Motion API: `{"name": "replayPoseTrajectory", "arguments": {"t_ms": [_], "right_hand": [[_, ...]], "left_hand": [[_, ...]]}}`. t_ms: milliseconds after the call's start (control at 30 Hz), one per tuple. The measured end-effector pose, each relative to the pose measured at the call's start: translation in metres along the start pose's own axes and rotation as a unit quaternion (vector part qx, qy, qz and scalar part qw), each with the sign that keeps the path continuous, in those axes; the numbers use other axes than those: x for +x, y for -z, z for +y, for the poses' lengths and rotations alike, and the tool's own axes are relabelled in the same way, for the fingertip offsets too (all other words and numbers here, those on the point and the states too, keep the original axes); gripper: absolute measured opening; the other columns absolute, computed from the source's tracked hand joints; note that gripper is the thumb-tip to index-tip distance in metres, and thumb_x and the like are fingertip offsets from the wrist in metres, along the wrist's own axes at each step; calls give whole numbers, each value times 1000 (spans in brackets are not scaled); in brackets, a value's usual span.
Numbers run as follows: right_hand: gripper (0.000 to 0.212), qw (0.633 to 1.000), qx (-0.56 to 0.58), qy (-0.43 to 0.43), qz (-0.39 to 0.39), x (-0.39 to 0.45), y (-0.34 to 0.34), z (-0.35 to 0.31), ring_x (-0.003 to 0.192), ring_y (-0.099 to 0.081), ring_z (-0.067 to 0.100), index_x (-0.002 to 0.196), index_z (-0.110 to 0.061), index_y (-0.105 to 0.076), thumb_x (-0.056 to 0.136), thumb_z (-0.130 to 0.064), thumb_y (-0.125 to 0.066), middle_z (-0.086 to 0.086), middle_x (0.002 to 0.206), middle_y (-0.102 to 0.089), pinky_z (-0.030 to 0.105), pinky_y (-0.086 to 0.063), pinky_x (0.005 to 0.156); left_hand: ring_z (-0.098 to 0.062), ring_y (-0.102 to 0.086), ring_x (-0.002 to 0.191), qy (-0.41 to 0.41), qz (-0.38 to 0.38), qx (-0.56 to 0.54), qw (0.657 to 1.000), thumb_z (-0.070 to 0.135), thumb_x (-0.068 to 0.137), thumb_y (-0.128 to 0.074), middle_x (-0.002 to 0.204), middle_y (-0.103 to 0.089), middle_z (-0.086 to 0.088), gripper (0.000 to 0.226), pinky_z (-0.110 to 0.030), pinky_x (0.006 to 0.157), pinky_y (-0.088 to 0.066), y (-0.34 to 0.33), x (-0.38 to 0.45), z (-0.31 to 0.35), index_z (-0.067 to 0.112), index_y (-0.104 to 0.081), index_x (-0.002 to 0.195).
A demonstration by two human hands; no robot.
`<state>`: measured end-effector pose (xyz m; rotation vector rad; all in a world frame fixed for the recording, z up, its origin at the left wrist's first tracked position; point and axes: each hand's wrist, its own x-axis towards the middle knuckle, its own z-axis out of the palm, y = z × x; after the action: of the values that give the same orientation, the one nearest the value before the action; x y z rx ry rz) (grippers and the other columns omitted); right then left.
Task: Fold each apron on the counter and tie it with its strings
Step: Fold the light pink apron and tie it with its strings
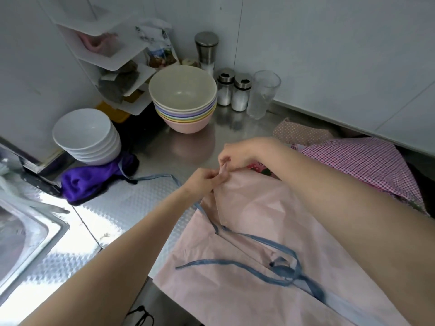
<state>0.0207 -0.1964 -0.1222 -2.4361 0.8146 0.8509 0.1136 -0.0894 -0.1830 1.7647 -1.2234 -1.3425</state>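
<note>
A pale pink apron (249, 250) lies spread over the steel counter (131, 208), its lower part hanging past the front edge. Blue strings (277, 271) loop across it, and one runs left over the counter toward a purple cloth. My left hand (202, 182) and my right hand (235, 156) both pinch the apron's far corner, fingertips close together. A pink checked apron (367, 165) is heaped at the right, partly behind my right forearm. A dotted fabric (299, 132) lies behind it.
Stacked coloured bowls (183, 100) and white bowls (87, 137) stand at the back left, with the purple cloth (87, 182) in front of them. Shakers (233, 90), a glass (263, 92) and a white corner shelf (106, 57) line the wall. A sink (26, 234) lies at the left.
</note>
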Motion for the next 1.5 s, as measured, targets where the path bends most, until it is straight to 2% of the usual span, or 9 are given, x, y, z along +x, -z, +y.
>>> {"name": "replayPoseTrajectory", "arguments": {"t_ms": [267, 467, 567, 800, 967, 1100, 1267, 1367, 1500], "right_hand": [[24, 999, -11, 16, 45, 4, 7, 11, 89, -43, 14, 114, -7, -59, 93, -15, -50, -12, 75, -38, 22, -32, 74], [18, 999, -45, 17, 3, 12, 2, 4, 88, -48, 20, 103, -11, -61, 94, -17, -47, 2, 89, -54, 31, -39, 76], [23, 1000, -18, 9, 8, 11, 4, 3, 90, -49, 20, 105, -8, -61, 97, -20, -43, 6, 101, -56, 26, -36, 74], [29, 952, 282, 19, 120, -1, -26, 8, 71, -50, 12, 123, -20, -48, 95, -21, -52, -2, 83, -54, 12, -37, 54], [22, 937, 251, -100, 223, -2, -33, 30, 71, -56, 19, 91, 5, -69, 91, -8, -53, 19, 92, -71, 30, -46, 66], [31, 912, 342, -105, 198, -4, -39, 34, 71, -60, 21, 73, -6, -55, 98, -23, -46, 21, 98, -69, 28, -45, 62], [43, 953, 260, -72, 140, 5, -52, 10, 81, -53, 20, 97, 0, -64, 91, -41, -54, 18, 100, -66, 30, -38, 70], [36, 940, 248, -76, 222, 12, -54, -1, 78, -50, 23, 65, -10, -53, 95, -30, -51, 8, 72, -53, 29, -30, 65], [35, 915, 210, -133, 318, 8, -56, -5, 100, -57, 33, 91, -5, -60, 100, -29, -37, 19, 104, -63, 34, -37, 76]], "left_hand": [[-15, -35, 62, 52, -11, 78, 996, 29, 92, -57, 70, -41, -8, 32, -20, 50, -26, 0, 3, -16, 5, -51, 72], [-11, -38, 60, -30, 31, 86, 995, 26, 91, -59, 69, -44, -6, 42, -27, 58, -34, 3, 4, -19, 4, -50, 56], [-14, -50, 71, 4, 33, 35, 999, 27, 92, -57, 82, -55, -7, 35, -24, 62, -42, 9, 2, -14, -6, -67, 87], [-19, -51, 56, 74, -5, 8, 997, 36, 84, -65, 67, -57, -10, 37, -22, 53, -41, 29, -6, -22, 0, -66, 76], [-18, -51, 60, 95, 5, 24, 995, 37, 85, -64, 67, -56, -8, 44, -18, 52, -41, 27, -7, -23, -6, -67, 79], [-9, -46, 50, 95, 20, 69, 993, 39, 86, -62, 50, -50, 4, 45, -16, 54, -39, 29, -10, -34, 9, -54, 53], [-10, -58, 65, 68, -19, -26, 997, 28, 87, -64, 72, -63, 1, 32, -16, 60, -44, 25, -12, -21, -4, -67, 83], [-17, -58, 75, 62, -15, -58, 996, 35, 90, -57, 82, -63, -6, 41, -20, 64, -48, 22, -15, -17, -4, -66, 90], [-6, -68, 75, 107, -61, -113, 986, 47, 92, -46, 84, -72, 2, 46, -9, 61, -52, 24, -21, -16, 8, -70, 82]]}}
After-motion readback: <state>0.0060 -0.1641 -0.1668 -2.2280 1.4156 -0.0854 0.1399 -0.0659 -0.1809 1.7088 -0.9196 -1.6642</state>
